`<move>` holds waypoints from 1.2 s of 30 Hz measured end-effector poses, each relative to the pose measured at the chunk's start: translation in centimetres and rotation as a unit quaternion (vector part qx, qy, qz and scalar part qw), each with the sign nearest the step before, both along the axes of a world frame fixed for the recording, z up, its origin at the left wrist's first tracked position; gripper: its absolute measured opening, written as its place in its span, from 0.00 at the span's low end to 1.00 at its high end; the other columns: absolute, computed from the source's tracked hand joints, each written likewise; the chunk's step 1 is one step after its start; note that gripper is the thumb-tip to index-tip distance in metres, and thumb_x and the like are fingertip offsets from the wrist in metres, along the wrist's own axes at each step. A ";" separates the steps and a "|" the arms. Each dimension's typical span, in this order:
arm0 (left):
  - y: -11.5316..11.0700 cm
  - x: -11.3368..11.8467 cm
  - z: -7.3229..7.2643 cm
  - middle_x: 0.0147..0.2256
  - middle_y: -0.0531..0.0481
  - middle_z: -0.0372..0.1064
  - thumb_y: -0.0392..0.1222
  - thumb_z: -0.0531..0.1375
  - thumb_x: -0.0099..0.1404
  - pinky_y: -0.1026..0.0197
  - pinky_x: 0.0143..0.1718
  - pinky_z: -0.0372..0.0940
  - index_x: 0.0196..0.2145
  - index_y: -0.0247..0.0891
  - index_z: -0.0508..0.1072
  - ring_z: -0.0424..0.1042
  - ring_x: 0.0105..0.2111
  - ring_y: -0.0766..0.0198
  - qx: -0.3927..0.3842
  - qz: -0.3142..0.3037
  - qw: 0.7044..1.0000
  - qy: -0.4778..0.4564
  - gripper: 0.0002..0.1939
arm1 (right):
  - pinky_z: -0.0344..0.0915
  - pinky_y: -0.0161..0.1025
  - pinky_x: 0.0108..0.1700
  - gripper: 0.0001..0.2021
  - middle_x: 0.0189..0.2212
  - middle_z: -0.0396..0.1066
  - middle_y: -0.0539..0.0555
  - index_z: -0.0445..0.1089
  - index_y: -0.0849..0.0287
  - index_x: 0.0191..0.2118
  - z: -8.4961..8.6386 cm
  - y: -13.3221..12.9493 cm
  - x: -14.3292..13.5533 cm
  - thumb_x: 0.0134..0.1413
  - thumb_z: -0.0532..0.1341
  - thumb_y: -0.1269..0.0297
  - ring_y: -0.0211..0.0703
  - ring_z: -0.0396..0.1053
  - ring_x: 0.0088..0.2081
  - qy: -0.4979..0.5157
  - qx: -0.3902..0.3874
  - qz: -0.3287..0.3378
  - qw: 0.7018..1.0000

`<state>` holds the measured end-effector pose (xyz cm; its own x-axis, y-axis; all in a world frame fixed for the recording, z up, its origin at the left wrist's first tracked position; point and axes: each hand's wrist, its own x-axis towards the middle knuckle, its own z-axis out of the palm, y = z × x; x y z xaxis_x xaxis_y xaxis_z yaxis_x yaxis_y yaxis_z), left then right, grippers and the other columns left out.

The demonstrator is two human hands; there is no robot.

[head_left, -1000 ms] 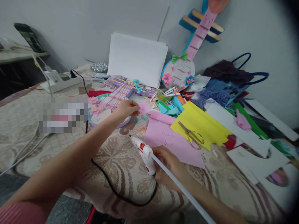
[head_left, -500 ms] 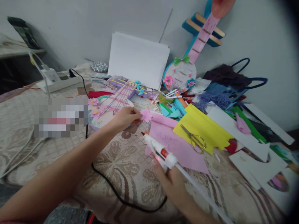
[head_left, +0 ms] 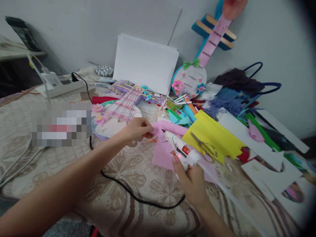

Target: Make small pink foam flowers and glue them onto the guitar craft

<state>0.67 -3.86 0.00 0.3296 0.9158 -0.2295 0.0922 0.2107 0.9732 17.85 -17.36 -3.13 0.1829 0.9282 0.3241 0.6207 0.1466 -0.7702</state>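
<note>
My left hand (head_left: pixel 138 127) pinches a pink paper flower (head_left: pixel 156 129) between thumb and fingers, above the tablecloth. My right hand (head_left: pixel 194 181) is wrapped round a white hot glue gun (head_left: pixel 181 148) with a small light glowing on its side. The gun's dark nozzle points up and left, close beside the flower; whether the two touch I cannot tell. A long clear glue stick (head_left: pixel 223 186) sticks out of the gun's back. Under the gun lies a pink sheet (head_left: pixel 161 156), partly rolled at its far edge. A decorated paper instrument (head_left: pixel 118 121) with strings lies left of the flower.
Gold-handled scissors (head_left: pixel 206 146) rest on a yellow sheet (head_left: pixel 222 133) at the right. The glue gun's black cord (head_left: pixel 138 199) loops across the front. A power strip (head_left: pixel 63 89) lies at back left. A blue and pink instrument (head_left: pixel 190 79) leans on the wall.
My right hand has moved up and right with the glue gun, bringing the nozzle nearer the flower. My left hand has shifted slightly right, still pinching the flower.
</note>
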 end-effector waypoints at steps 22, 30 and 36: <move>-0.3 0.2 -0.1 0.20 0.48 0.70 0.29 0.59 0.55 0.66 0.25 0.65 0.22 0.33 0.64 0.72 0.22 0.66 0.011 -0.033 0.999 0.009 0.07 | 0.63 0.39 0.37 0.12 0.31 0.69 0.55 0.67 0.61 0.39 0.3 0.7 -0.1 0.56 0.55 0.57 0.45 0.67 0.34 -0.025 -0.031 0.034 0.999; -0.1 0.1 -0.4 0.20 0.49 0.70 0.30 0.59 0.54 0.65 0.26 0.67 0.22 0.33 0.64 0.72 0.22 0.67 0.010 -0.031 0.999 -0.007 0.07 | 0.62 0.38 0.35 0.11 0.28 0.68 0.54 0.66 0.61 0.35 0.2 0.6 -0.1 0.56 0.55 0.57 0.43 0.65 0.31 -0.033 -0.040 0.034 0.998; -0.1 0.1 -0.6 0.19 0.50 0.69 0.31 0.60 0.54 0.64 0.26 0.67 0.22 0.34 0.64 0.72 0.22 0.66 0.014 -0.030 0.999 -0.008 0.07 | 0.62 0.39 0.35 0.11 0.27 0.69 0.54 0.67 0.61 0.35 0.1 0.6 -0.1 0.56 0.55 0.57 0.43 0.65 0.30 -0.038 -0.040 0.030 0.998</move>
